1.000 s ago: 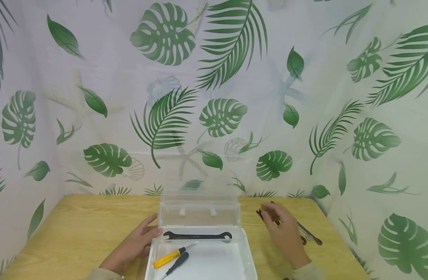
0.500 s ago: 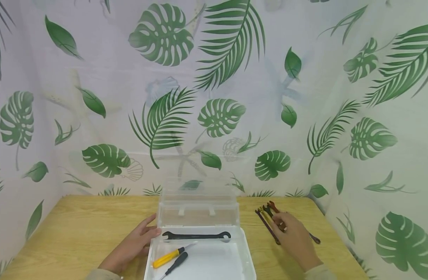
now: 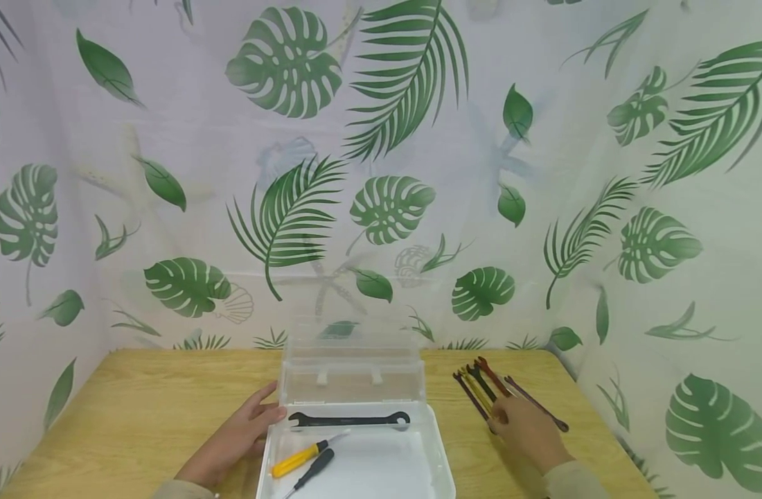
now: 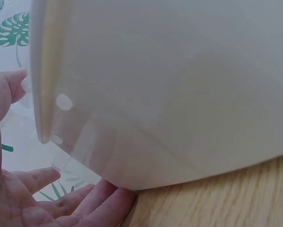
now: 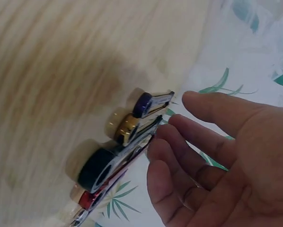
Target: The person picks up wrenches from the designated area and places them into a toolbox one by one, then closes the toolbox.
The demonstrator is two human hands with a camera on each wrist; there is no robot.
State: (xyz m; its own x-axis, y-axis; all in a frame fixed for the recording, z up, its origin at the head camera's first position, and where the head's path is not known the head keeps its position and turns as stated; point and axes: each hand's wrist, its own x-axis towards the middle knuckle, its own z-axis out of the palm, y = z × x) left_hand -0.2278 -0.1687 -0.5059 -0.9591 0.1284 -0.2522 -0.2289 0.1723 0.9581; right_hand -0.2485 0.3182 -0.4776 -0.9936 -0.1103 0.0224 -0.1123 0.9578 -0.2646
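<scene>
My left hand (image 3: 244, 436) rests at the left rear corner of a white box (image 3: 443, 457) with a raised clear lid (image 3: 355, 382). In the left wrist view its fingers (image 4: 108, 205) touch the lower back of the box. Inside the box lie a black wrench (image 3: 350, 420), a yellow-handled screwdriver (image 3: 296, 461) and a black-handled screwdriver (image 3: 315, 468). My right hand (image 3: 527, 430) hovers over several wrenches, among them a gold one (image 5: 126, 127), a dark green one (image 5: 96, 168) and a red one (image 3: 492, 374). The right wrist view shows loosely bent fingers apart from the wrenches.
One dark reddish wrench (image 3: 537, 403) lies separately, right of the row. Everything stands on a wood-grain table (image 3: 188, 388). A leaf-printed curtain (image 3: 381, 138) encloses the table at the back and both sides.
My right hand has drawn back from the wrenches' far ends toward their near ends, uncovering the row of wrench heads. The left hand and the box keep their places.
</scene>
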